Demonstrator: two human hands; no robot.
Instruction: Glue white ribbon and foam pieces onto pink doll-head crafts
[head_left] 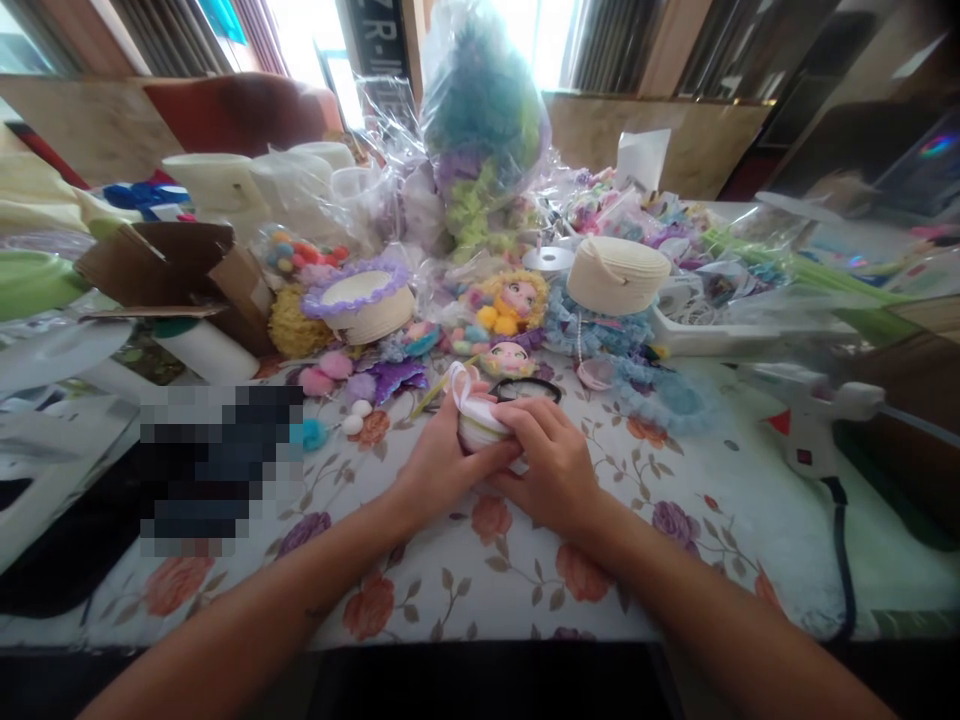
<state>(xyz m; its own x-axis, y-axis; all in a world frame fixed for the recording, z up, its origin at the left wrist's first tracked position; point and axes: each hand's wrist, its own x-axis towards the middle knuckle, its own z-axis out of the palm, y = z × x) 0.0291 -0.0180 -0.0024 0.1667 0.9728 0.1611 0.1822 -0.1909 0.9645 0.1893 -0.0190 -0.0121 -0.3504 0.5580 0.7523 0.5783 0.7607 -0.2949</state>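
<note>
Both hands met over a small white bundle (pixel 477 418), soft-looking and rounded, with a thin pale ribbon loop standing up from its far-left side. The left hand (pixel 439 465) cupped it from the left with the thumb laid across its front, and the right hand (pixel 553 462) closed over it from the right, fingers curled tight against it, so the bundle sat clamped between the two, low over the floral tablecloth (pixel 465 565) near the table's middle. Just beyond it lay a thin black ring (pixel 541 384) and a pink-haired plush doll head (pixel 508 358), with a yellow-haired doll (pixel 512 300) behind. Fluffy pom-poms (pixel 330 372) were scattered to the left, near a coiled-rope basket trimmed in purple lace (pixel 364 305). A second rope basket (pixel 616 272) sat upturned on frilled blue lace (pixel 660 395). A crinkled cellophane-wrapped bunch (pixel 484 110) rose at the back. A white glue gun (pixel 814 425) lay well to the right, its dark cord running to the near edge. The cloth between the forearms and the near edge lay flat and bare, while the far half was crowded.
</note>
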